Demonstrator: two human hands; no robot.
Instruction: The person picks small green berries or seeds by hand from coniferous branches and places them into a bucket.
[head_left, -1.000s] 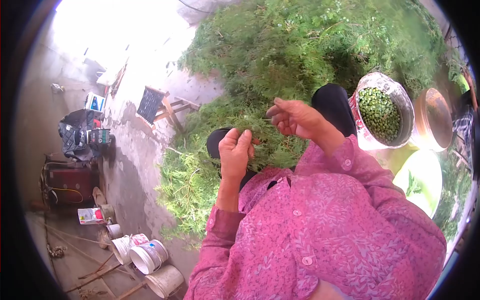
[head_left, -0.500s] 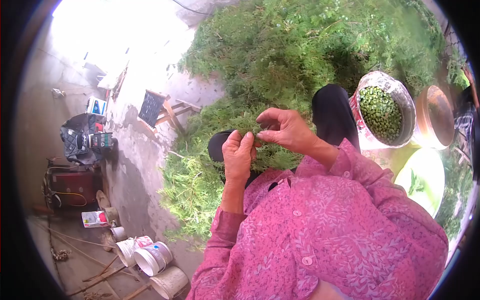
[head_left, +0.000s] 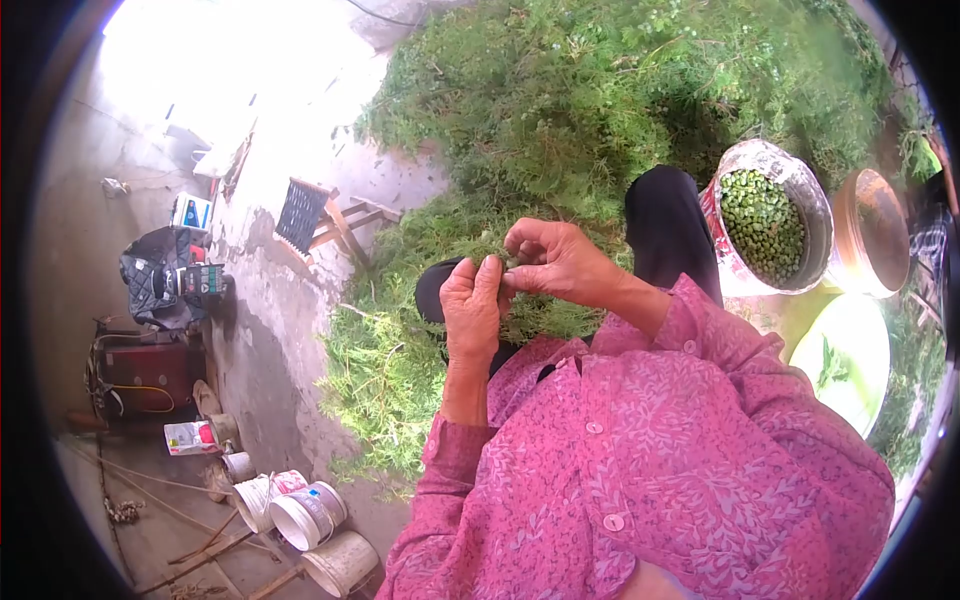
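Over my lap, my left hand (head_left: 472,308) is closed, thumb pressed to the bent fingers, on a feathery evergreen sprig (head_left: 484,246) that shows just beyond the fingertips. My right hand (head_left: 568,264) comes in from the right with thumb and forefinger curled in a pinch right at the left fingertips. A small rounded green bit shows between the two hands, but I cannot tell what the right fingertips hold. Beneath and beyond both hands lies a big heap of leafy evergreen branches (head_left: 560,110) with small pale green cones among the foliage.
Right of my knee stands a bucket (head_left: 736,160) of small green cones, beside a tan round tub (head_left: 868,185) and a pale green basin (head_left: 855,335). White buckets (head_left: 295,520) lie at lower left. A small folding stool (head_left: 305,215) stands near the heap.
My right hand has shifted slightly left, closer to the left fingertips. Less of the sprig shows above the hands, and the left thumb has tilted a little.
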